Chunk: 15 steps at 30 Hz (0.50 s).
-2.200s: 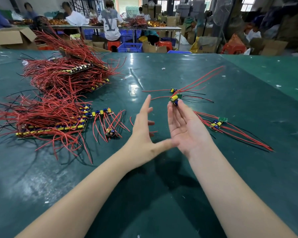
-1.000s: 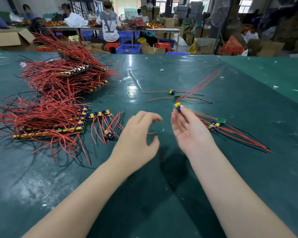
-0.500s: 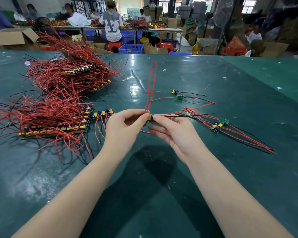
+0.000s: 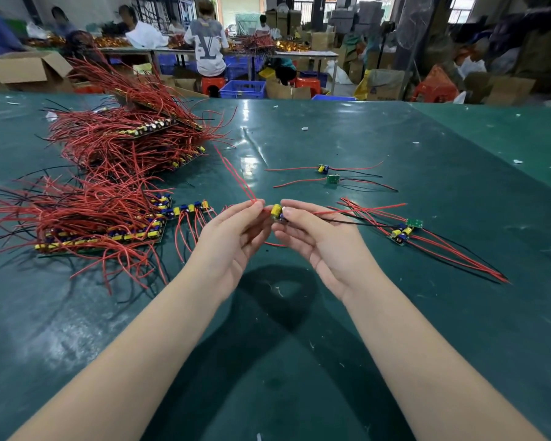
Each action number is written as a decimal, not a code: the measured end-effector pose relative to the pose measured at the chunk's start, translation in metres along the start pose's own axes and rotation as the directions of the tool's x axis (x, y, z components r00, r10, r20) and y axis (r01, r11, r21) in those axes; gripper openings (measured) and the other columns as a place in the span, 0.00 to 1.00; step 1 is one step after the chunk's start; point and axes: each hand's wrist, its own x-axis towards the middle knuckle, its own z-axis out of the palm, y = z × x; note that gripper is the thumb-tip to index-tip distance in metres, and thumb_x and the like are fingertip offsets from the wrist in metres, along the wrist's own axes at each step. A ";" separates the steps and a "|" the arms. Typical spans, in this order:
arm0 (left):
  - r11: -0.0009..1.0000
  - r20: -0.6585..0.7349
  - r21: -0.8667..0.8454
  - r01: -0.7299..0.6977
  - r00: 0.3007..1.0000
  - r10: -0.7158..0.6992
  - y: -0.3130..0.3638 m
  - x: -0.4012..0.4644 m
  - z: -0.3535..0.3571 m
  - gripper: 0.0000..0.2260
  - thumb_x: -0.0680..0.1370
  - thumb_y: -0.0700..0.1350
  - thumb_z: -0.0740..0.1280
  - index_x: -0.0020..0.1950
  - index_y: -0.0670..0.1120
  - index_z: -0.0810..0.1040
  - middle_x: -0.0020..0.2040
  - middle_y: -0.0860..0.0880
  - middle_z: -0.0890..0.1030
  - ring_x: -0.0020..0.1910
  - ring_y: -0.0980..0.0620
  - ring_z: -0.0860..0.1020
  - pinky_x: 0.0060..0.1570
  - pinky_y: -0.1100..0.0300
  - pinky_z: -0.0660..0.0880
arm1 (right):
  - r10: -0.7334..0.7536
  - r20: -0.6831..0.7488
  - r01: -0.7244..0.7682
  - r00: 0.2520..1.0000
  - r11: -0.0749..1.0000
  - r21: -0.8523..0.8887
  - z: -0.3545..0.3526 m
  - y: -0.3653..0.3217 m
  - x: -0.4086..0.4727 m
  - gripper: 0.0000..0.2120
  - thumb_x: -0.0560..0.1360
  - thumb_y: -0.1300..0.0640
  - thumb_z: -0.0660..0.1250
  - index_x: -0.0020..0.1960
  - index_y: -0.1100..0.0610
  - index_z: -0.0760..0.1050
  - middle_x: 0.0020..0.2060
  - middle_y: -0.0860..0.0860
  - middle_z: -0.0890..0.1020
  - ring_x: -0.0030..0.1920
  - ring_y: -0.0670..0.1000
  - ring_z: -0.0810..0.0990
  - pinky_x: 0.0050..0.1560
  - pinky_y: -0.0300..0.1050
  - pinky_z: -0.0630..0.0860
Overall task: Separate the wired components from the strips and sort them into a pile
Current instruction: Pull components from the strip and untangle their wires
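Pinching one small wired component (image 4: pixel 277 212) between them, both hands hover just above the green table (image 4: pixel 299 361).

The left hand (image 4: pixel 233 232) nips the red wires (image 4: pixel 236 173) that rise toward 11 o'clock; the right hand (image 4: pixel 315 232) holds the yellow-capped board itself, its red and black leads trailing toward 3 o'clock. Sorted components (image 4: pixel 403 232) lie at 3 o'clock, two more (image 4: pixel 328 174) at 1 o'clock, well apart. Uncut strips (image 4: pixel 109 230) bristling with red wire lie at 9 o'clock, with a taller heap (image 4: pixel 131 138) at 10 o'clock behind them.
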 end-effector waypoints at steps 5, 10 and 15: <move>0.991 0.114 -0.072 0.111 0.988 -0.102 0.002 -0.002 0.000 0.06 0.79 0.40 0.64 0.43 0.47 0.76 0.42 0.50 0.84 0.40 0.54 0.82 0.42 0.65 0.80 | 0.055 -0.028 -0.051 0.998 0.992 0.117 -0.003 -0.003 0.001 0.05 0.75 0.68 0.66 0.48 0.64 0.80 0.40 0.57 0.86 0.37 0.52 0.85 0.37 0.37 0.80; 0.988 0.028 0.127 -0.087 0.996 0.084 -0.006 0.000 0.003 0.07 0.79 0.37 0.64 0.42 0.45 0.73 0.38 0.48 0.78 0.35 0.56 0.79 0.37 0.67 0.77 | -0.096 -0.003 0.096 0.995 0.993 -0.073 0.000 0.003 -0.001 0.05 0.74 0.71 0.67 0.46 0.65 0.80 0.39 0.59 0.85 0.39 0.55 0.85 0.41 0.42 0.81; 0.994 -0.009 0.082 -0.077 0.997 0.078 -0.009 0.001 -0.002 0.03 0.77 0.35 0.66 0.44 0.40 0.77 0.36 0.48 0.83 0.35 0.56 0.82 0.38 0.68 0.78 | -0.229 0.001 0.219 0.974 0.932 -0.289 0.002 0.006 -0.002 0.07 0.72 0.73 0.69 0.44 0.62 0.80 0.38 0.57 0.84 0.40 0.52 0.83 0.44 0.41 0.81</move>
